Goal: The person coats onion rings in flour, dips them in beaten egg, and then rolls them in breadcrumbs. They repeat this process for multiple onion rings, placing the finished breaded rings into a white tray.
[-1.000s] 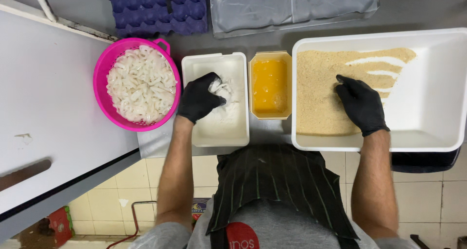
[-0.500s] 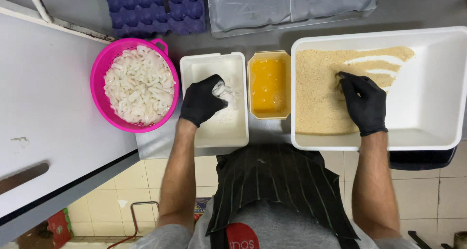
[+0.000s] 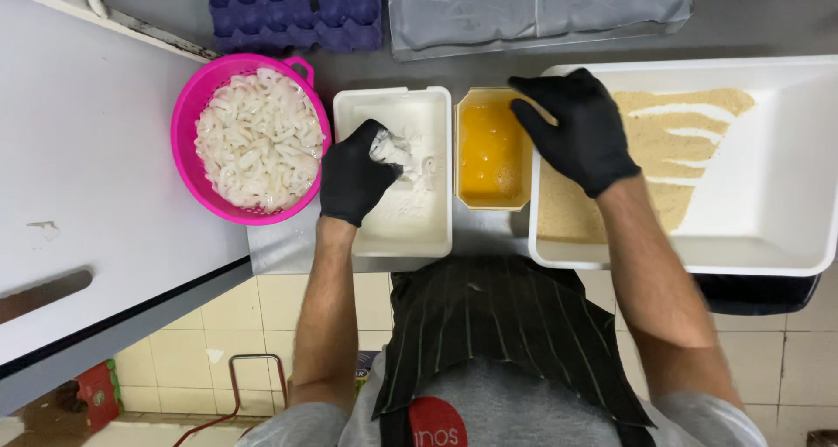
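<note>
- Head view, left side: I see the left hand, in a black glove, set down in the white flour tub. Its fingers are curled shut around a pale, flour-dusted piece of squid, which sits in the upper half of the tub against the flour heap.
- Head view, right side: the right hand, also black-gloved, lies across the left rim of the large white crumb tray, with the fingertips reaching over the edge of the beaten-egg tub. The fingers are loosely spread and extended; I see nothing gripped in them (the palm faces down, so its underside is hidden).
- Head view, bench layout: the egg tub stands between the flour tub and the crumb tray, just beside each. Breadcrumbs cover the left portion of the tray in a wedge; the right portion is bare white.
- Head view, surroundings: a pink colander heaped with raw squid rings stands just left of the flour tub. Behind it lies a purple egg carton, with a grey plastic-wrapped pack beside that.
- Head view, lower frame: a dark striped apron hangs at the bench edge.
</note>
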